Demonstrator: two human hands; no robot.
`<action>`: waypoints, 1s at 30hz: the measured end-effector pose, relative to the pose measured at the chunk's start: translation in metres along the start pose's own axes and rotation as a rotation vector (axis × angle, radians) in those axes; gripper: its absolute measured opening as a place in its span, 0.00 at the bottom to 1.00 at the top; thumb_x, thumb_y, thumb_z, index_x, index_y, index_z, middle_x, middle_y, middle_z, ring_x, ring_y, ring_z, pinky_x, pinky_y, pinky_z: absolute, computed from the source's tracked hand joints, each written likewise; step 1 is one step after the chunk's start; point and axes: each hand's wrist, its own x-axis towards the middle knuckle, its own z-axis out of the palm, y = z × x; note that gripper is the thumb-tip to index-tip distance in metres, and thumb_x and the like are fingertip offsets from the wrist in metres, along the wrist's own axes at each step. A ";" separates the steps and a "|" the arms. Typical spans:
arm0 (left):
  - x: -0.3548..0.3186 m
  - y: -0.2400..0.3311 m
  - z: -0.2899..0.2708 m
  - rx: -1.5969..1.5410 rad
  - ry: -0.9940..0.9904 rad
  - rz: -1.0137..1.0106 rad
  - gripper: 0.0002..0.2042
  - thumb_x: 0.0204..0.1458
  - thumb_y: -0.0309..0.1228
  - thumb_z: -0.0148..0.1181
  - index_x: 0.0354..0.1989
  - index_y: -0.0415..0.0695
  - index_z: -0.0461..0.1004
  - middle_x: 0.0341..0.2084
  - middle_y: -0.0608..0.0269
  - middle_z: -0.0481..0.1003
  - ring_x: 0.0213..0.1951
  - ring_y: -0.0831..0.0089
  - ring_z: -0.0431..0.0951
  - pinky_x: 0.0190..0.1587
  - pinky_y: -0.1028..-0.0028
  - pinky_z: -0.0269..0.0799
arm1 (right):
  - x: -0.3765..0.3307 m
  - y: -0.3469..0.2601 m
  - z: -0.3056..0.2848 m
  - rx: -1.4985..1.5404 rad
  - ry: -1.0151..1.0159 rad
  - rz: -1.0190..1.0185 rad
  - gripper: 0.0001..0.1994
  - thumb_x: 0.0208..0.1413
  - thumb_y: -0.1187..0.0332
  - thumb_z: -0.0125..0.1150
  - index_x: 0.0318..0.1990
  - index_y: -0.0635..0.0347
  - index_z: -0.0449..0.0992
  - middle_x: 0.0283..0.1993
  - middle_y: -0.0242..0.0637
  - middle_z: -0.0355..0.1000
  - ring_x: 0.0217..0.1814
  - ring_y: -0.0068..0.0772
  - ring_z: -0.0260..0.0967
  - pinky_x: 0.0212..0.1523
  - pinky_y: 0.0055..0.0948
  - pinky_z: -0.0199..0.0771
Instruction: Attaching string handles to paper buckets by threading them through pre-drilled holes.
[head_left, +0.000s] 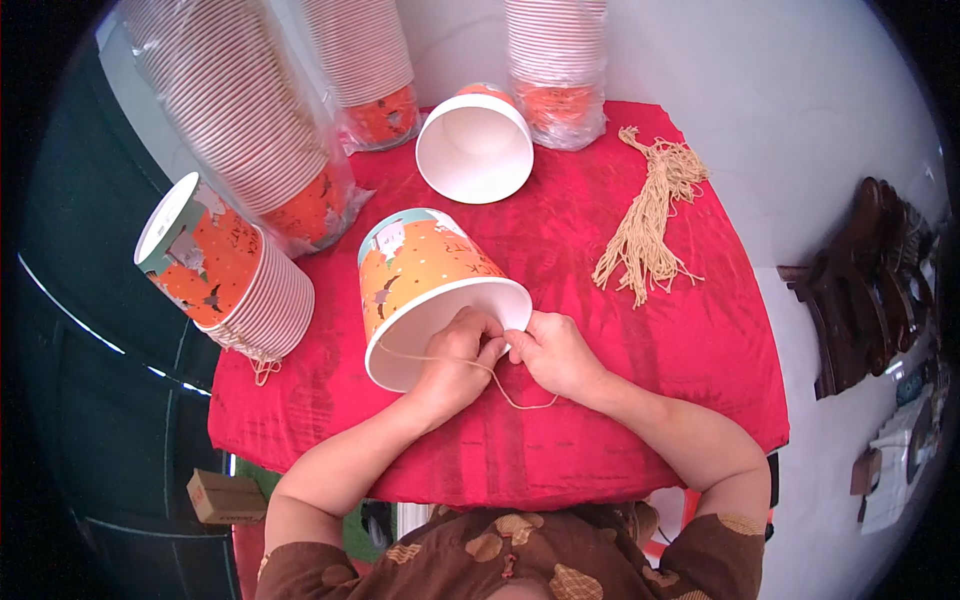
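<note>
Brown short-sleeved top [440, 555], tan rounded patches [577, 582], reddish fastening [508, 567]; bare forearms [668, 425], fingers [521, 343].

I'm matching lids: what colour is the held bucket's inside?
The bucket's inside is white, clearest in the head view.

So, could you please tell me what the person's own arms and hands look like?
The left hand and right hand are ungloved, and both forearms are bare. Short brown sleeves with rounded tan markings end near the elbows.
</note>
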 end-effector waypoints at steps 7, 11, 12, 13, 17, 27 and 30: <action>0.001 0.002 0.001 -0.003 0.002 -0.023 0.04 0.52 0.25 0.60 0.31 0.40 0.72 0.27 0.55 0.73 0.29 0.64 0.73 0.34 0.66 0.69 | 0.000 -0.009 -0.004 0.043 0.010 0.054 0.11 0.62 0.68 0.54 0.34 0.69 0.76 0.23 0.36 0.74 0.26 0.25 0.72 0.28 0.29 0.71; 0.001 -0.005 0.000 -0.014 -0.004 0.004 0.04 0.54 0.26 0.57 0.32 0.39 0.71 0.26 0.56 0.72 0.28 0.67 0.73 0.32 0.67 0.69 | 0.000 -0.007 -0.007 0.034 0.009 0.074 0.12 0.62 0.68 0.53 0.34 0.69 0.76 0.22 0.36 0.74 0.26 0.24 0.71 0.27 0.30 0.70; 0.002 -0.003 -0.001 -0.014 -0.005 0.005 0.04 0.54 0.26 0.57 0.32 0.39 0.71 0.26 0.56 0.72 0.28 0.67 0.73 0.32 0.67 0.69 | 0.000 -0.007 -0.007 0.026 0.001 0.074 0.12 0.63 0.68 0.53 0.34 0.69 0.76 0.22 0.36 0.74 0.25 0.24 0.71 0.27 0.30 0.70; 0.002 0.001 -0.004 -0.073 -0.015 -0.090 0.03 0.55 0.25 0.56 0.33 0.39 0.70 0.28 0.53 0.73 0.31 0.61 0.75 0.35 0.63 0.70 | 0.000 -0.007 -0.007 0.018 -0.005 0.074 0.12 0.63 0.68 0.53 0.34 0.69 0.76 0.22 0.35 0.74 0.25 0.24 0.71 0.27 0.30 0.70; 0.002 -0.011 -0.004 -0.221 -0.040 -0.191 0.04 0.57 0.25 0.52 0.37 0.37 0.69 0.31 0.49 0.74 0.35 0.55 0.77 0.39 0.61 0.72 | 0.000 -0.003 -0.006 0.014 -0.007 0.075 0.11 0.62 0.68 0.53 0.34 0.69 0.76 0.22 0.36 0.75 0.25 0.24 0.71 0.27 0.30 0.70; 0.001 -0.001 -0.001 -0.015 0.000 -0.029 0.06 0.51 0.20 0.57 0.38 0.37 0.71 0.31 0.52 0.74 0.34 0.60 0.77 0.38 0.66 0.73 | 0.002 0.000 -0.006 -0.034 -0.018 0.088 0.11 0.62 0.69 0.53 0.34 0.69 0.76 0.22 0.37 0.75 0.25 0.27 0.72 0.28 0.32 0.71; 0.001 0.000 -0.003 0.123 -0.032 0.023 0.06 0.50 0.20 0.59 0.36 0.37 0.70 0.31 0.49 0.73 0.36 0.53 0.77 0.39 0.62 0.72 | 0.001 -0.003 -0.006 -0.025 -0.018 0.076 0.12 0.62 0.68 0.53 0.33 0.69 0.76 0.22 0.36 0.75 0.25 0.26 0.72 0.28 0.32 0.71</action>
